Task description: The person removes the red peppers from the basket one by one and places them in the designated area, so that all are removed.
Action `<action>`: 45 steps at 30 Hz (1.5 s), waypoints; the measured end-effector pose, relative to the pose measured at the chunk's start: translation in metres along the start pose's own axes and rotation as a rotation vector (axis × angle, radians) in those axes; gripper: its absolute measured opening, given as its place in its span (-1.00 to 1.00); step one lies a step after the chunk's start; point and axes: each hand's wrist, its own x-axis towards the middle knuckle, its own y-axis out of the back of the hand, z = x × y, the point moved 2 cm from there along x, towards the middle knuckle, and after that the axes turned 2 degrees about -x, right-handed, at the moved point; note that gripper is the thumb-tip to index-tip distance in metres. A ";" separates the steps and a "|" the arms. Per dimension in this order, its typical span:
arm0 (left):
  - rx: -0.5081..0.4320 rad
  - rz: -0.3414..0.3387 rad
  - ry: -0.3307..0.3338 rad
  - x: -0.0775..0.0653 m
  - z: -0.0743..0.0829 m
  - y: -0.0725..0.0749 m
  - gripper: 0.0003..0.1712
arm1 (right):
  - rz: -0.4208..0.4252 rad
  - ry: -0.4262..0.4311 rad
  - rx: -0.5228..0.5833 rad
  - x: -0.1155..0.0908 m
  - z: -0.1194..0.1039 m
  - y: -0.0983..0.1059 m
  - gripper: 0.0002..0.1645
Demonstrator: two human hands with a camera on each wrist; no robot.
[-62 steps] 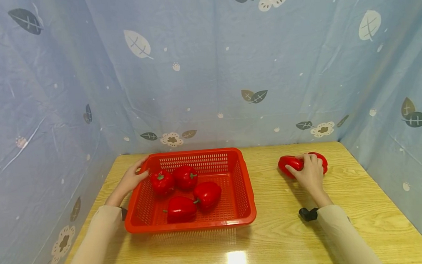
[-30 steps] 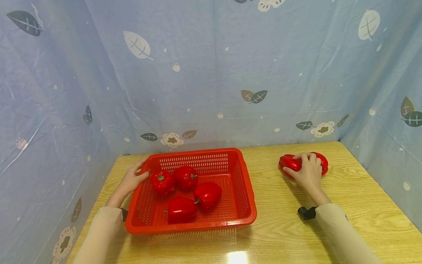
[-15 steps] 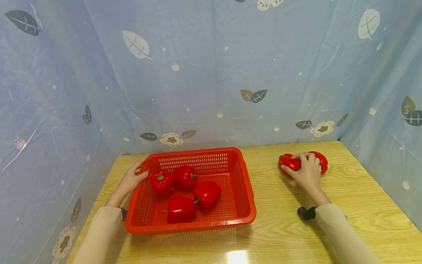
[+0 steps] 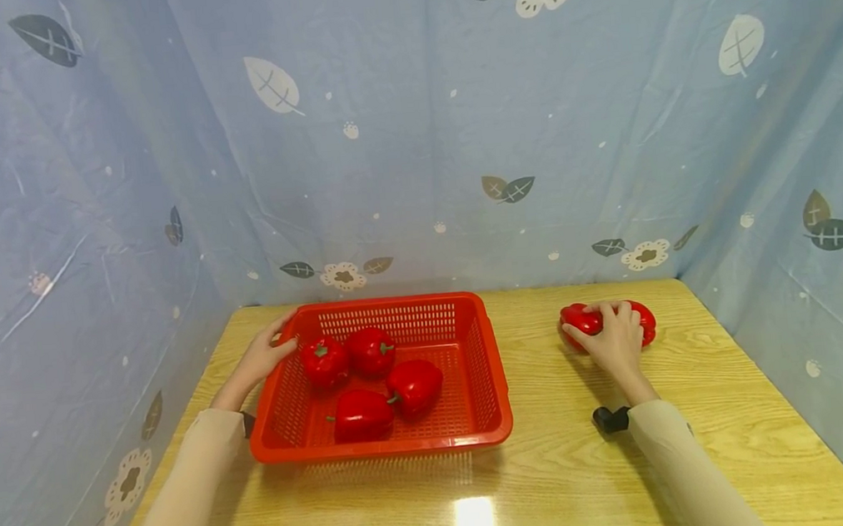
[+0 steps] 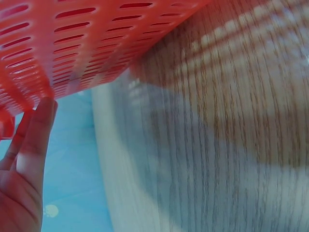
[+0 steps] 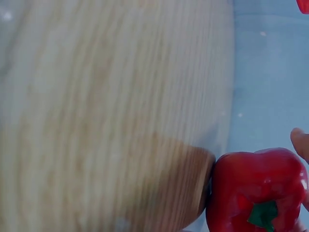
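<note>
A red plastic basket (image 4: pixel 486 374) stands on the table, and several red bell peppers (image 4: pixel 415 385) lie inside it. My left hand (image 4: pixel 260 362) grips the basket's left rim near the far corner; the left wrist view shows its fingers (image 5: pixel 35 150) along the outside wall. At the right, two more red bell peppers lie side by side on the table. My right hand (image 4: pixel 617 342) reaches over the left one (image 6: pixel 258 188), thumb on its near left side and fingers bent over it. The other pepper (image 4: pixel 647 323) is partly hidden behind that hand.
A wood-grain table (image 4: pixel 553 477) carries everything. Blue patterned curtains (image 4: pixel 381 149) hang behind it and along both sides. A black wrist-camera mount (image 4: pixel 611 419) sticks out below the right wrist.
Over these seconds my right hand has shifted slightly to the left, with its thumb farther out over the left pepper. The left hand and basket have stayed put.
</note>
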 end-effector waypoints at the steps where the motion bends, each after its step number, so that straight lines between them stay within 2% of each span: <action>1: 0.004 0.002 -0.001 0.000 0.000 0.000 -0.30 | -0.001 -0.002 0.006 0.000 -0.001 0.001 -0.39; 16: 0.013 0.006 -0.009 0.004 0.002 0.001 -0.30 | -0.004 -0.021 0.035 0.007 -0.007 0.006 -0.36; 22: 0.047 0.012 -0.018 0.004 0.002 0.001 -0.30 | -0.003 -0.001 0.029 0.008 -0.012 0.007 -0.36; 32: 0.019 0.000 0.000 0.003 0.003 0.000 -0.30 | -0.034 0.035 0.061 0.011 -0.024 0.008 -0.38; 39: 0.015 -0.018 -0.003 -0.011 0.038 -0.003 -0.32 | -0.061 0.050 0.079 0.012 -0.034 0.009 -0.35; 45: -0.011 -0.017 0.013 -0.011 0.034 -0.003 -0.32 | -0.088 0.085 0.104 0.012 -0.042 0.012 -0.32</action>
